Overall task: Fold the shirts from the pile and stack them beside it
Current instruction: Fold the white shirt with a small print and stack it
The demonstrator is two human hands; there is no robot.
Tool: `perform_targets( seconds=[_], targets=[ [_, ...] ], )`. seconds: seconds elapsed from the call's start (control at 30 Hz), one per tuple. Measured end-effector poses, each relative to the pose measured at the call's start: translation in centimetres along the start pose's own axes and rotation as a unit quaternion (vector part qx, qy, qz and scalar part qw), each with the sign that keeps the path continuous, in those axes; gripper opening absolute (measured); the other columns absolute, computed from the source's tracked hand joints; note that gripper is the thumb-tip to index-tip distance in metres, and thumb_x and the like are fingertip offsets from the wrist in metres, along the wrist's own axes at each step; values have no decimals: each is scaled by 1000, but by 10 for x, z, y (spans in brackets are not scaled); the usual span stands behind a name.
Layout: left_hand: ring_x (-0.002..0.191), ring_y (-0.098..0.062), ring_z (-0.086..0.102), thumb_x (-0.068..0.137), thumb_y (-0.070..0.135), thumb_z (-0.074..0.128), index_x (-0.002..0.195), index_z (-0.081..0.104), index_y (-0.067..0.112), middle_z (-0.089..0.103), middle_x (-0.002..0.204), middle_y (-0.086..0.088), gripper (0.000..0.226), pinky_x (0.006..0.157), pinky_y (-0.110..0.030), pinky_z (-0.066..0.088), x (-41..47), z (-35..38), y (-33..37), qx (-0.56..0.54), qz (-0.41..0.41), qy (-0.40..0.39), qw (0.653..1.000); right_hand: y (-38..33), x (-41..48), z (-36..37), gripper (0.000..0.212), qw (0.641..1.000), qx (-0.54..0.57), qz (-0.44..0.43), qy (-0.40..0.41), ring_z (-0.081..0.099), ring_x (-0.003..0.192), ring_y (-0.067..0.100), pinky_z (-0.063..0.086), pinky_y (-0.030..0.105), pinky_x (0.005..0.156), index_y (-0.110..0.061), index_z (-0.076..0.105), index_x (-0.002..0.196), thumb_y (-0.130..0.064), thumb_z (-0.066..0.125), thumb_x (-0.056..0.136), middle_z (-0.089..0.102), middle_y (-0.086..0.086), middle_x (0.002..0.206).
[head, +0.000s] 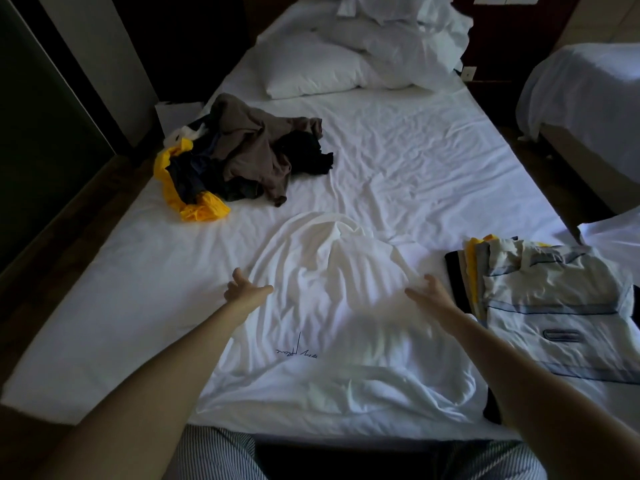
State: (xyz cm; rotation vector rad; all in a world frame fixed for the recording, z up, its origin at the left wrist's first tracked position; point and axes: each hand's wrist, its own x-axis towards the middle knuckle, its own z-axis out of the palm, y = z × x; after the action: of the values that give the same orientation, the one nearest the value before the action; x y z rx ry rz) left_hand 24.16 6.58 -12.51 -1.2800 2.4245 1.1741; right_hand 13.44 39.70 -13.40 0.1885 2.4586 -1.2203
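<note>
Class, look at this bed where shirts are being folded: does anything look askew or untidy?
The folded stack at the right looks askew: its top blue-striped shirt lies rumpled and skewed, leaving black and yellow layers showing at its left edge. The white shirt in the middle lies heavily wrinkled.

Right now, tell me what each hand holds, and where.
Nothing is held: the left hand and right hand are open at the two sides of the white shirt.
</note>
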Motion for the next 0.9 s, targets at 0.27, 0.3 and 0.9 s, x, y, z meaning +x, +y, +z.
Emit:
perform_targets(
  seconds=[0.27,0.3,0.9],
  targets=[
    [92,-27,61,93,8,56,136,43,1,60,118,-17,46,87,-38,50,9,-5,-6,-245,-30,-154,957,-2,11,11,46,988,60,129,61,55,93,36,42,42,80,2,54,109,-42,46,96,49,19,94],
    [83,-24,61,94,5,54,133,47,-1,64,103,-16,40,79,-35,50,3,-3,-8,-250,-29,-170,953,3,9,12,54,984,3,138,112,45,117,39,34,43,99,1,45,127,-43,45,95,46,23,119],
    [83,-23,68,98,32,47,102,64,12,74,91,-4,27,75,-33,50,-54,-60,35,-398,-4,-216,891,-36,-40,-55,48,937,265,5,-226,69,74,21,59,32,63,-3,59,111,-34,72,78,71,9,86]
  ],
)
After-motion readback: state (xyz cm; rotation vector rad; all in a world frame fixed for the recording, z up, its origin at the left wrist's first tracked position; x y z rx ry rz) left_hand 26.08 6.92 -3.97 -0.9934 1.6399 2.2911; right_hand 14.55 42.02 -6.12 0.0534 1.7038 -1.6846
